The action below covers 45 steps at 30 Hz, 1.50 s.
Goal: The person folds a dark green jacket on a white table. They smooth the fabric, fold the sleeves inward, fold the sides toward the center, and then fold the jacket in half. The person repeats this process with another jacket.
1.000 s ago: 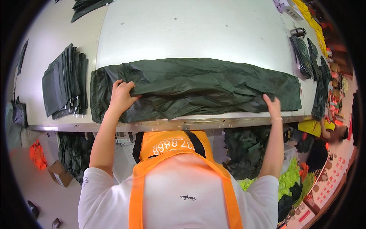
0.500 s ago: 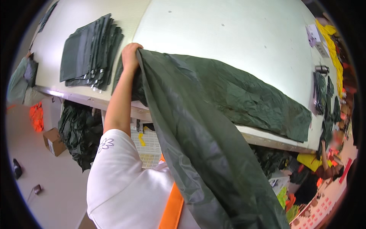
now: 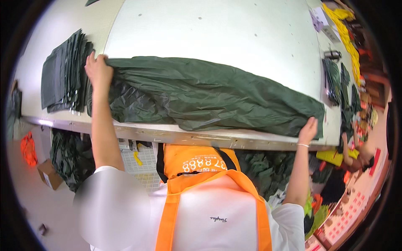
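A long dark green garment (image 3: 201,94) of thin, slightly shiny rainwear cloth lies across the table, creased, its near side close to the front edge. My left hand (image 3: 99,72) grips its far left corner, thumb against the cloth and fingers bent over the edge. At the narrower right end, my right hand (image 3: 308,129) pinches the near edge. Just left of my left hand, and almost touching it, is a stack of folded dark green garments (image 3: 63,75). Which kind of garment this is, I cannot tell.
On the right stand a dark cylinder (image 3: 333,55), a white box (image 3: 325,25) and more folded dark pieces (image 3: 331,81). Below the table's front edge (image 3: 167,136) are a white plastic crate (image 3: 142,161) and heaped dark cloth (image 3: 69,157). A co-worker's arm (image 3: 346,148) shows at right.
The raised upper layer of the garment has come down flat onto the table. My right hand has come into view at its right end. The view has shifted to the right.
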{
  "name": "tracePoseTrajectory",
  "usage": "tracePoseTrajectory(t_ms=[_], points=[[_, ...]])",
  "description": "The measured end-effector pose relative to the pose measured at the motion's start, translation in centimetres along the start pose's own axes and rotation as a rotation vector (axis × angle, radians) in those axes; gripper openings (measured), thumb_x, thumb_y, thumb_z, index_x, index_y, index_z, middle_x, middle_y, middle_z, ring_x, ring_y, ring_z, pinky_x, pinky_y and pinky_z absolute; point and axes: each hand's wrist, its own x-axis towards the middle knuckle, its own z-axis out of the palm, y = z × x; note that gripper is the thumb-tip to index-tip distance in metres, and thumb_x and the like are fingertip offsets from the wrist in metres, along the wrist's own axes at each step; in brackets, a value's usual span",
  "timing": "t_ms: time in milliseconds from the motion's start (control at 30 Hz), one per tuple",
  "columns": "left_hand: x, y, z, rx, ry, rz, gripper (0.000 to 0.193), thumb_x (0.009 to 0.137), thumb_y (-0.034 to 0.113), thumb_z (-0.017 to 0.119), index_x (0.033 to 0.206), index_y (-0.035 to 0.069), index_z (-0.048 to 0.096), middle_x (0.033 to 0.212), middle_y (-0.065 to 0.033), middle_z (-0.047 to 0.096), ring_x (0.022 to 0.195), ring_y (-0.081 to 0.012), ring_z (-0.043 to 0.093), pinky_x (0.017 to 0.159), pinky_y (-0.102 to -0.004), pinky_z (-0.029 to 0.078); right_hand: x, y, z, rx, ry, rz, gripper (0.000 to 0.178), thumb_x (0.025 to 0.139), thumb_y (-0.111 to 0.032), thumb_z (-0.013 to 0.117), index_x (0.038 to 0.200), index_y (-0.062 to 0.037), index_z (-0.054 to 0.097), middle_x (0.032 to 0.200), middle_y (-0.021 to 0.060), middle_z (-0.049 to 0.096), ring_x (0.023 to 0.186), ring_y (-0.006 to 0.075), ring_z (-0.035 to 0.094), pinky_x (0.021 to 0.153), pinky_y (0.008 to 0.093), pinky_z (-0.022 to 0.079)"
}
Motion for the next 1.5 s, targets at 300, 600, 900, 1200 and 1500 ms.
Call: tracePoseTrajectory(t_ms=[300, 600, 900, 1200, 1500], points=[[-10.9, 15.8, -2.7, -0.064, -0.164, -0.058, 0.083, 0.082, 0.06, 0.056, 0.147, 0.017, 0.026, 0.153, -0.0173, 0.016, 0.14, -0.0406, 0.014, 0.11, -0.057, 0.012, -0.1, -10.2, 0.8, -0.09, -0.309, -0.739, 0.052, 0.09, -0.025, 0.055, 0.137, -0.0083, 0.042, 0.144, 0.0163, 0.037, 0.133, 0.0346, 0.032, 0.108, 0.0501, 0.022], [-8.5, 17.8, 5.6, 0.085, -0.248, -0.06, 0.08, 0.083, 0.067, 0.047, 0.147, 0.023, 0.026, 0.151, -0.0167, 0.023, 0.139, -0.0352, 0.021, 0.108, -0.056, 0.019, 1.5, -1.2, 14.4, -0.078, -0.426, -0.549, 0.056, 0.087, -0.032, 0.058, 0.14, -0.0228, 0.041, 0.149, 0.013, 0.029, 0.135, 0.0389, 0.026, 0.108, 0.0572, 0.021], [-6.1, 23.3, 6.0, 0.119, -0.344, -0.001, 0.077, 0.085, 0.063, 0.047, 0.147, 0.021, 0.027, 0.151, -0.0182, 0.021, 0.139, -0.0374, 0.019, 0.107, -0.0593, 0.02, 3.9, 2.6, 13.1, -0.047, -0.481, -0.431, 0.057, 0.088, -0.033, 0.057, 0.141, -0.0247, 0.038, 0.149, 0.0121, 0.027, 0.137, 0.037, 0.023, 0.11, 0.0569, 0.015], [-12.4, 43.6, -6.0, -0.402, -0.378, 0.395, 0.069, 0.083, 0.041, 0.063, 0.143, 0.021, 0.035, 0.152, -0.0157, 0.02, 0.141, -0.0376, 0.014, 0.11, -0.0587, 0.012, 0.3, 19.2, 6.4, -0.293, 0.259, 0.956, 0.094, 0.068, -0.043, 0.081, 0.125, 0.0183, 0.039, 0.134, 0.0272, 0.044, 0.118, 0.0388, 0.046, 0.102, 0.0424, 0.034], [-15.9, 47.3, -0.1, -0.308, -0.333, 0.397, 0.076, 0.081, 0.062, 0.053, 0.144, 0.025, 0.034, 0.153, -0.0169, 0.018, 0.14, -0.038, 0.015, 0.109, -0.0594, 0.012, 5.1, 25.7, 5.4, 1.149, 0.211, 1.218, 0.057, 0.077, -0.02, 0.073, 0.121, 0.0093, 0.051, 0.124, 0.0194, 0.055, 0.108, 0.0319, 0.054, 0.096, 0.0475, 0.044]])
